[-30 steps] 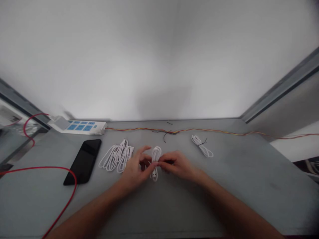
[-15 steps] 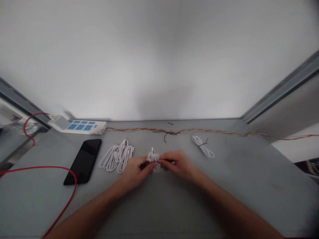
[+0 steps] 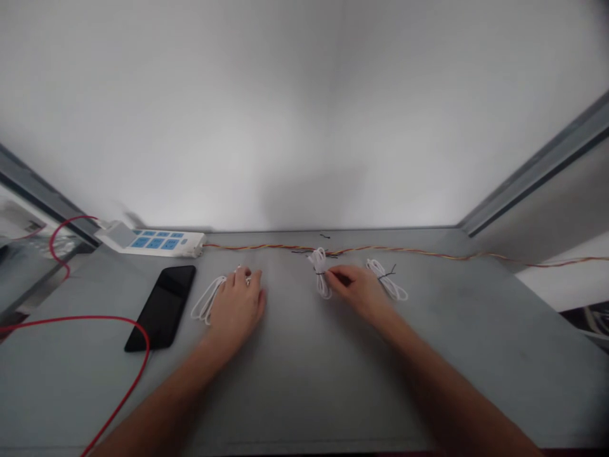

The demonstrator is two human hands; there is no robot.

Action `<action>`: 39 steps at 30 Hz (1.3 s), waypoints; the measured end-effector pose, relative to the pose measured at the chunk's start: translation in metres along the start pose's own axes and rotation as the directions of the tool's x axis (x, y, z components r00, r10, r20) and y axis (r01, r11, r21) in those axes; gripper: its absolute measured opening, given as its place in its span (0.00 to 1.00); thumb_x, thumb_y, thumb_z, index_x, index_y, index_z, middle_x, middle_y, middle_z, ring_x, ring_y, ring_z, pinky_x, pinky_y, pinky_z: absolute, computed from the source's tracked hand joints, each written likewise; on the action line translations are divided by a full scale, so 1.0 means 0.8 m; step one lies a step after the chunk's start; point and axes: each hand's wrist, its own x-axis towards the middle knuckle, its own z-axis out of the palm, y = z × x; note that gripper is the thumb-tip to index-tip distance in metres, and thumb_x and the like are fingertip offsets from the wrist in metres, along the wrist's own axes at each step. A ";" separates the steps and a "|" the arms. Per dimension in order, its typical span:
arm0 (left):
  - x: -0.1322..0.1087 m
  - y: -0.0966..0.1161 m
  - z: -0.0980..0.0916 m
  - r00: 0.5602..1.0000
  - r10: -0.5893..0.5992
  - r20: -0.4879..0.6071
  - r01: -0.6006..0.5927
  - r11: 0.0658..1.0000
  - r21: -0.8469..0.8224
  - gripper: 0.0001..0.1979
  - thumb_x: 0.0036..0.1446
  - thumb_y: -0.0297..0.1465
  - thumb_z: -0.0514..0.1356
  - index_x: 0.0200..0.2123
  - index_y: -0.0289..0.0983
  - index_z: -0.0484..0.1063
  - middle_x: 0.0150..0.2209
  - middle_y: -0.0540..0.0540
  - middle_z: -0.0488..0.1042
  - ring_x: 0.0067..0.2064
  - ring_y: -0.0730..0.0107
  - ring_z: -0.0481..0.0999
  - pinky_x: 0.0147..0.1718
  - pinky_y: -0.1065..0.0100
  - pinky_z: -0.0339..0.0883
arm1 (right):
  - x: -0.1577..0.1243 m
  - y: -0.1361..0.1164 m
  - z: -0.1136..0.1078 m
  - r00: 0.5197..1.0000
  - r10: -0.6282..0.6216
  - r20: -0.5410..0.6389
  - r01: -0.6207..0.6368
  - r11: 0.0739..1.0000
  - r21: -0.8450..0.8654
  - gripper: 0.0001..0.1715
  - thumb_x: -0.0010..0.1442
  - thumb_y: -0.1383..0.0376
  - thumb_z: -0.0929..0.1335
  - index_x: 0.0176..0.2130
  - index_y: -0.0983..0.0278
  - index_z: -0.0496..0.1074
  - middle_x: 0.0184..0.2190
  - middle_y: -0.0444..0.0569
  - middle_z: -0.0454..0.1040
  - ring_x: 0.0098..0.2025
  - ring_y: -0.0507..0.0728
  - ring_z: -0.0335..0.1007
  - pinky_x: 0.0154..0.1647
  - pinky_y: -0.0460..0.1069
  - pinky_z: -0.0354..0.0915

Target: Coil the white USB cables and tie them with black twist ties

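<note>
At the middle of the grey table, my right hand pinches the dark tie around a coiled white cable. A second coiled cable with a dark tie lies just right of that hand. Over on the left, my left hand rests palm down on a pile of loose white cables and covers most of it. Its fingers are a little apart and slightly bent, and whatever is under the palm is hidden.
A black phone lies on the left, with a red cable curving over its edge. Behind it is a white power strip with a grey plug. Twisted red and yellow wires run along the back, near dark ties.
My hands have separated. The right one has moved right and away from me with the white coil, which now shows a dark tie. My left hand has moved left onto the cable pile.
</note>
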 end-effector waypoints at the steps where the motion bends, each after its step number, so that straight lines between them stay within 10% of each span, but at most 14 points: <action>1: 0.001 -0.002 -0.003 0.999 -0.035 0.030 0.034 0.999 0.028 0.16 0.60 0.31 0.52 0.49 0.32 0.70 0.47 0.33 0.71 0.45 0.51 0.73 0.41 0.55 0.68 | 0.002 0.003 -0.003 0.999 -0.001 -0.042 -0.003 0.995 -0.098 0.17 0.61 0.59 0.61 0.29 0.62 0.74 0.25 0.47 0.74 0.27 0.55 0.66 0.27 0.48 0.54; 6: 0.002 -0.005 -0.001 0.982 -0.044 0.183 0.045 0.999 -0.002 0.16 0.62 0.30 0.48 0.47 0.31 0.70 0.43 0.33 0.72 0.40 0.52 0.76 0.36 0.57 0.70 | 0.009 0.014 -0.008 0.996 0.053 -0.078 -0.080 0.908 -0.411 0.17 0.61 0.61 0.61 0.27 0.62 0.74 0.22 0.49 0.74 0.24 0.55 0.66 0.25 0.48 0.52; 11: 0.002 -0.001 0.014 0.984 0.140 0.112 -0.075 0.889 -0.451 0.15 0.63 0.29 0.49 0.50 0.33 0.69 0.45 0.39 0.74 0.40 0.63 0.76 0.43 0.61 0.69 | 0.008 0.016 -0.003 0.954 -0.069 -0.292 -0.046 0.928 -0.371 0.17 0.61 0.58 0.62 0.43 0.65 0.74 0.33 0.54 0.75 0.35 0.60 0.70 0.37 0.52 0.62; 17: -0.004 0.013 0.016 0.990 0.125 0.070 -0.069 0.844 -0.533 0.12 0.62 0.36 0.52 0.43 0.37 0.71 0.39 0.44 0.75 0.35 0.66 0.76 0.39 0.63 0.69 | -0.007 -0.001 0.032 0.956 -0.253 0.146 0.275 0.949 -0.156 0.16 0.61 0.67 0.62 0.47 0.62 0.72 0.43 0.54 0.74 0.41 0.58 0.71 0.47 0.54 0.66; 24: -0.003 0.027 0.009 0.955 0.108 0.276 0.026 0.897 -0.441 0.17 0.58 0.41 0.56 0.43 0.35 0.71 0.37 0.42 0.77 0.37 0.59 0.76 0.37 0.62 0.67 | -0.015 -0.016 0.058 0.927 -0.262 0.268 0.315 0.932 -0.180 0.33 0.57 0.74 0.62 0.61 0.69 0.58 0.58 0.61 0.65 0.61 0.63 0.58 0.61 0.60 0.55; 32: -0.003 0.029 0.001 0.931 0.108 0.348 0.048 0.910 -0.413 0.14 0.54 0.32 0.54 0.42 0.34 0.72 0.39 0.40 0.76 0.37 0.58 0.76 0.37 0.62 0.65 | -0.004 -0.009 0.049 0.935 -0.258 0.243 0.289 0.952 -0.101 0.17 0.54 0.66 0.71 0.46 0.65 0.71 0.42 0.54 0.75 0.45 0.61 0.69 0.48 0.57 0.64; 39: -0.002 0.019 0.009 0.929 0.111 0.352 0.089 0.858 -0.506 0.15 0.51 0.27 0.54 0.42 0.34 0.73 0.35 0.42 0.77 0.34 0.61 0.76 0.36 0.64 0.64 | -0.006 -0.004 0.038 0.945 -0.067 0.319 -0.011 0.971 0.237 0.09 0.56 0.60 0.69 0.34 0.63 0.72 0.26 0.44 0.71 0.28 0.52 0.66 0.29 0.47 0.61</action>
